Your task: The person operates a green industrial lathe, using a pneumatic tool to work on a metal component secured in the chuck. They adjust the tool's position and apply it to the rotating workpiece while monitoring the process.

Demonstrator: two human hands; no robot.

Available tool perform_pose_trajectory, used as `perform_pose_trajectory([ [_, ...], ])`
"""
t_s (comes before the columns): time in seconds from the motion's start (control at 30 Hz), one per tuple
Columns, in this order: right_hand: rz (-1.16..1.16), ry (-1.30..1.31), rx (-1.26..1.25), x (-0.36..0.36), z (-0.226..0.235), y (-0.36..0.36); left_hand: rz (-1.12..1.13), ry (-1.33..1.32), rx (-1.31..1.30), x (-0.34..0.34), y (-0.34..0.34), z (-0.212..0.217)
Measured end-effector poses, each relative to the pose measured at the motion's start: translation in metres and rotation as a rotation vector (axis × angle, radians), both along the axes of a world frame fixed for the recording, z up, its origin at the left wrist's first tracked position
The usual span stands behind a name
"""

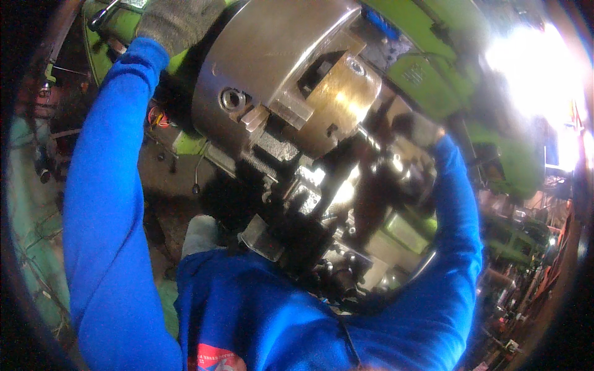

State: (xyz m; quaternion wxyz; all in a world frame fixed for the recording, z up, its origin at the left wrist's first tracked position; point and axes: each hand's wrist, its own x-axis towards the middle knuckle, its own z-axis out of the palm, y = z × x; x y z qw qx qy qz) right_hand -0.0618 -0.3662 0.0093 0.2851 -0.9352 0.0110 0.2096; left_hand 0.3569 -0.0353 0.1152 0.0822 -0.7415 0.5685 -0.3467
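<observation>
A large steel lathe chuck [266, 55] fills the upper middle of the head view. Its stepped jaws [291, 110] sit around a shiny, brass-toned round workpiece [343, 102]. My left hand [179, 25], in a grey work glove, is at the green headstock just left of the chuck; its fingers run toward the top edge and do not show clearly. To the right of the workpiece is my gloved right hand [421, 128], close to a bright bar [369, 137] by the workpiece's face. Shadow and blur hide its fingers and whatever they may touch.
Below the chuck lie the dark carriage and a tool post area [303, 191]. A metal block [261, 238] sits close to my body. Green machine parts [427, 80] stand at the right, under a glaring light. A lever [197, 179] hangs below the chuck's left side.
</observation>
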Motion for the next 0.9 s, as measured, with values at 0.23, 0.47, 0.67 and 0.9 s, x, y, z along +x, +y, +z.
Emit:
perform_pose_trajectory([
  [0.23, -0.135, -0.010, 0.037, 0.000, 0.000, 0.015, 0.033, 0.065, 0.066, -0.003, 0.000, 0.008],
  [0.47, -0.930, 0.204, 0.445, -0.010, 0.011, 0.034, 0.059, 0.089, 0.087, -0.005, 0.001, 0.009],
  [0.67, -0.488, -0.028, -0.167, -0.040, 0.004, 0.020, 0.120, 0.130, 0.101, -0.011, -0.004, 0.013],
  [0.9, -0.305, 0.120, -0.472, -0.017, 0.021, 0.032, -0.007, 0.081, 0.090, -0.003, 0.004, 0.007],
])
